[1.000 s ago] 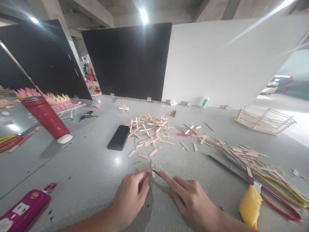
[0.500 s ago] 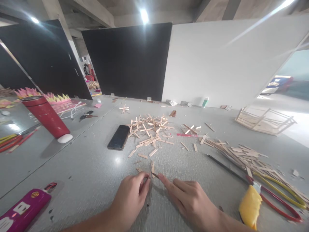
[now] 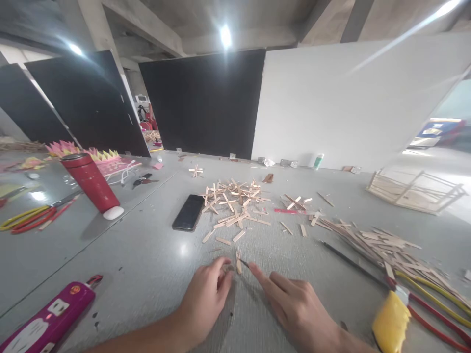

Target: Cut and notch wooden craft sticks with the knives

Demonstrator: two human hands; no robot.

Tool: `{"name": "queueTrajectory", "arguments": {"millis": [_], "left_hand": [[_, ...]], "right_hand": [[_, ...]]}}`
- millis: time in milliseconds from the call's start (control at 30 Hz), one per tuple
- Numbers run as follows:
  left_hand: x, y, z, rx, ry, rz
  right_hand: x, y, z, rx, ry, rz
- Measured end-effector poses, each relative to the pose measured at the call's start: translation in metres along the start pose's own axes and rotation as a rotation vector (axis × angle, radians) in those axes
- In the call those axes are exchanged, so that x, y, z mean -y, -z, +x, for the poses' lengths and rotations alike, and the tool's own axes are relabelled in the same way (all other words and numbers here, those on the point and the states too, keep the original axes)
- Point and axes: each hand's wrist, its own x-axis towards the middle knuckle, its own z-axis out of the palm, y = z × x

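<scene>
1. The right hand [image 3: 294, 299] is closed round a thin dark tool [image 3: 244, 264], forefinger stretched along it and the other fingers curled under
2. The left hand [image 3: 206, 299] is half curled, thumb and forefinger tips close together beside a small blurred scrap of wood; I cannot tell whether they grip it
3. Between the two hands a short stick [image 3: 239, 266] lies on the desk [image 3: 147, 264], pointing away from the person, with the tool's tip right at it; whether the two touch is too small to tell
4. Judging by how things lie, a good share is done: many short sticks sit crossed in the pile [image 3: 239, 193] beyond the hands, a small star [image 3: 196, 171] stands apart behind it, and a few more lie crossed [image 3: 295, 202] to its right; whether they are glued does not show
5. The short stick at the hands looks unfinished, and single pieces lie loose at the pile's near edge
6. Plenty of stock seems left: a heap of long strips [image 3: 390, 245] spreads at the right, near the pliers [image 3: 437, 314], with no crosses clearly visible in it
</scene>
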Motion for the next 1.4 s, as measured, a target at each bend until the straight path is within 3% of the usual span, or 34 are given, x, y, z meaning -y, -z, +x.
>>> {"name": "queueTrajectory", "arguments": {"millis": [433,800,1067,1267,1400], "left_hand": [[0.003,-0.003,-0.003,-0.052,-0.036,-0.011],[0.005,-0.003,-0.005,-0.037,-0.053,-0.045],[-0.003,0.002,-0.004,0.026,-0.032,-0.032],[0.001,0.000,-0.004,-0.009,-0.051,0.056],[0.005,-0.003,-0.009,-0.048,-0.170,0.213]], "right_hand": [[-0.005,-0.004,-0.002,-0.007,-0.027,0.043],[0.001,0.003,0.007,-0.063,-0.154,0.242],[0.002,0.003,0.008,-0.033,-0.129,0.280],[0.006,0.007,0.013,-0.049,-0.168,0.228],[0.007,0.008,0.018,-0.063,-0.202,0.204]]}}
